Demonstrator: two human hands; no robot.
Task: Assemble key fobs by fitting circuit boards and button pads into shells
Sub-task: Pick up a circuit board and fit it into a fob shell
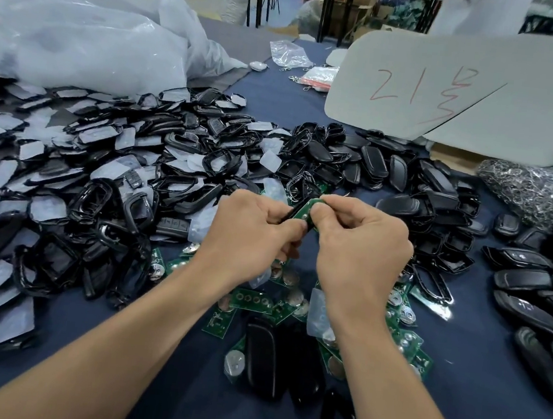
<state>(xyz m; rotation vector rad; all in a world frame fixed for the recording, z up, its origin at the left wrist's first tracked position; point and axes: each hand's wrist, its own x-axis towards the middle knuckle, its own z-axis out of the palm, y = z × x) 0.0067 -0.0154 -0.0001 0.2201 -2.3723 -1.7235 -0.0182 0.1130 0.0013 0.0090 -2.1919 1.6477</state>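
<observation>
- A small green circuit board (303, 209) sits against a black plastic shell half (294, 211), held above the dark blue table (164, 368).
- Both the left hand (252, 230) and right hand (361, 243) pinch this pair.
- The step looks like seating the board; next, pressing it flush.
- Heaps of loose black shells (399, 175) and loose green boards (251, 299) surround them.

Above the blue-covered bench (475, 387), the left hand (248, 237) and right hand (363, 250) together pinch a green circuit board (303, 211) seated in a black shell (293, 213), loose boards (251, 300) strewn beneath.
</observation>
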